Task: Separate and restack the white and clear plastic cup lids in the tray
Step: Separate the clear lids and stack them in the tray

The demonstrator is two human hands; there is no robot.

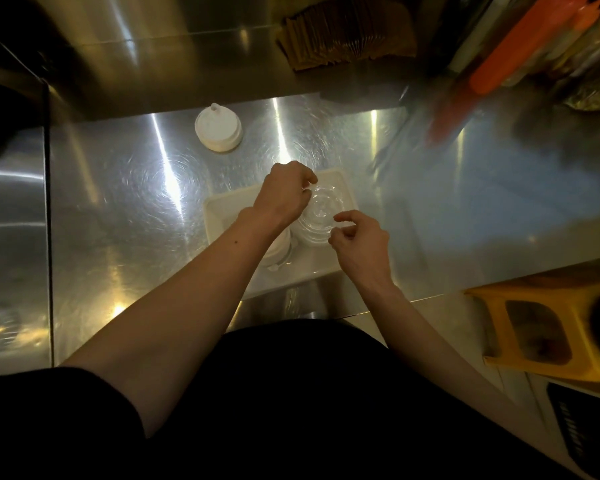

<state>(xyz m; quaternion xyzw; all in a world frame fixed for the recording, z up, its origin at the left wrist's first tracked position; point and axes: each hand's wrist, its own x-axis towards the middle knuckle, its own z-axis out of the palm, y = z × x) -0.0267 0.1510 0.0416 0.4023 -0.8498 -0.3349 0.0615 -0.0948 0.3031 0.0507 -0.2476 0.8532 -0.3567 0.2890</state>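
A white rectangular tray [347,188] sits on the steel counter in front of me. Inside it stands a stack of clear plastic lids [321,216], and a stack of white lids [278,251] lies to its left, mostly hidden under my left forearm. My left hand [284,192] pinches the far-left rim of the top clear lid. My right hand [359,240] holds its near-right rim with fingertips curled. Another stack of white lids [218,128] stands alone on the counter, beyond the tray to the left.
A bundle of brown paper sleeves [347,32] lies on the back shelf. Orange and yellow items [506,57] crowd the upper right, blurred. A yellow holder [548,327] sits at the lower right, past the counter edge. A vertical seam [47,237] divides the counter at left.
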